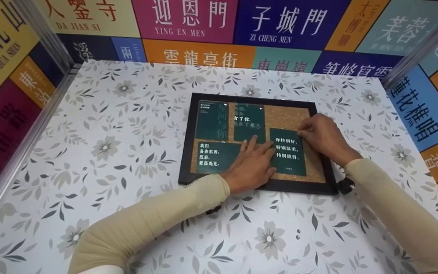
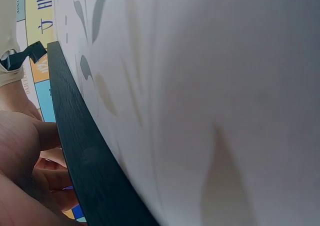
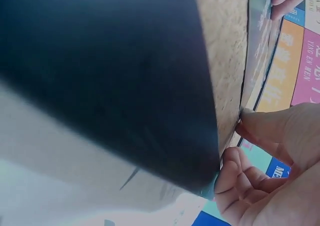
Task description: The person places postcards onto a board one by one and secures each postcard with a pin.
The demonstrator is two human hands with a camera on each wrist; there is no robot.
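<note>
A black-framed cork board [image 1: 287, 116] lies on the table, with several dark green cards bearing white Chinese characters on it. My left hand [image 1: 252, 165] rests across the board, fingers spread over the lower-left card [image 1: 215, 161] and reaching the upper-middle card [image 1: 248, 131] and the edge of the right card [image 1: 288, 161]. At that right card's upper right corner, my right hand [image 1: 323, 135] pinches the edge between thumb and forefinger. The right wrist view shows the thumb [image 3: 265, 123] close over the cork at the card's edge. An upper-left card [image 1: 211, 121] lies beside the middle one.
The table [image 1: 135, 114] has a white cover printed with grey leaves and flowers. Colourful panels with large characters [image 1: 188, 19] stand along the back and both sides. Beige sleeves [image 1: 154, 213] cover both forearms. The board's black frame [image 2: 95, 151] runs beneath the left hand.
</note>
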